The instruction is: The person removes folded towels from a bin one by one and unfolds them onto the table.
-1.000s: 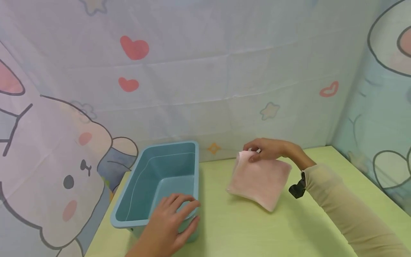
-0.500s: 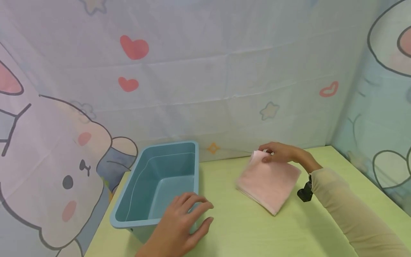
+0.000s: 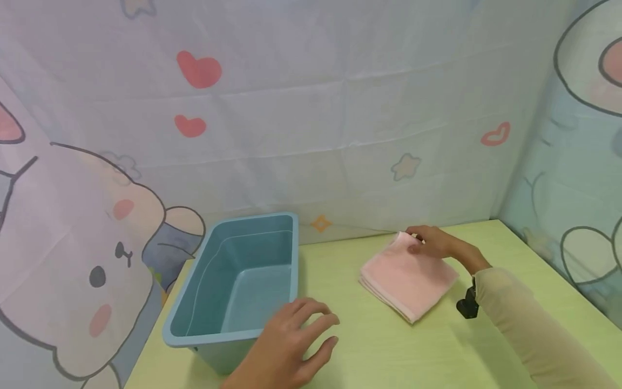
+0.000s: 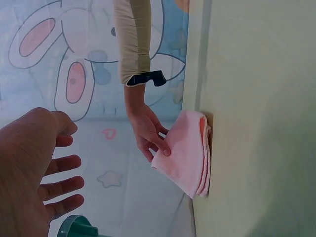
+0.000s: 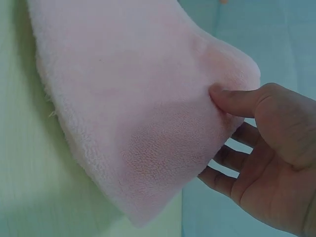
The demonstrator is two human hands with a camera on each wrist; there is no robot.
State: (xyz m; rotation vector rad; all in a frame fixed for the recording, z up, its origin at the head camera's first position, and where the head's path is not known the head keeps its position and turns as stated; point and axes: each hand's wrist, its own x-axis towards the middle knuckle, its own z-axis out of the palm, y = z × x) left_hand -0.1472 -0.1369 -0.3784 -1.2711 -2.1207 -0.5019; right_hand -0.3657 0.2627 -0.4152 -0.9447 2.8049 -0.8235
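Note:
A folded pink towel [image 3: 408, 281] lies on the table's right half, its layers showing along the near left edge. My right hand [image 3: 432, 242] pinches its far edge, thumb on top and fingers beneath; the right wrist view shows the thumb pressed into the fluffy towel [image 5: 138, 108]. Over the near right corner of the blue plastic bin [image 3: 233, 339] hovers my left hand [image 3: 291, 343], fingers loosely bent with nothing in them. The left wrist view has this left hand [image 4: 34, 168] apart from the towel [image 4: 182, 153], whose far edge is raised.
The bin stands on the left of the pale green table [image 3: 369, 356], nothing visible inside it. A printed cloth backdrop [image 3: 301, 119] with hearts and a rabbit hangs right behind the table. A black wrist camera [image 3: 468, 303] sits at the right sleeve.
The towel has come down flatter onto the table and shifted slightly right, the right hand moving with it. My left hand has moved right, from over the bin's rim towards the towel.

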